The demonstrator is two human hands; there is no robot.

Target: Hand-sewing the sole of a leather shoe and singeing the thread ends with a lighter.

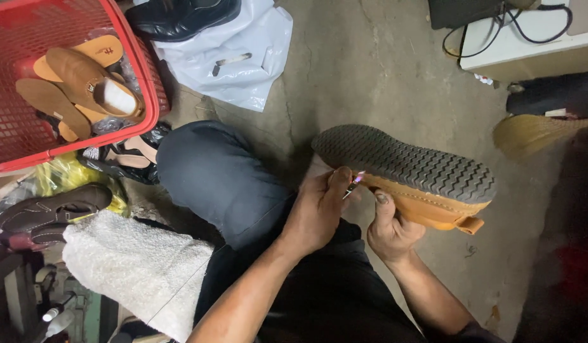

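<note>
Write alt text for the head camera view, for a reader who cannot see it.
A seated person's right hand steadies a tan shoe, its dark grey treaded sole turned up, while the left hand presses a small thin tool to the sole's edge. A red basket of tan sandals and a white towel lie at left on the concrete floor.

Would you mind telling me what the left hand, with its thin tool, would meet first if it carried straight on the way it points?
The left hand points its thin tool up and right at the tan shoe, about where the dark sole joins the upper. That seam would likely come first; the tip looks almost touching, though depth is unclear.
</note>
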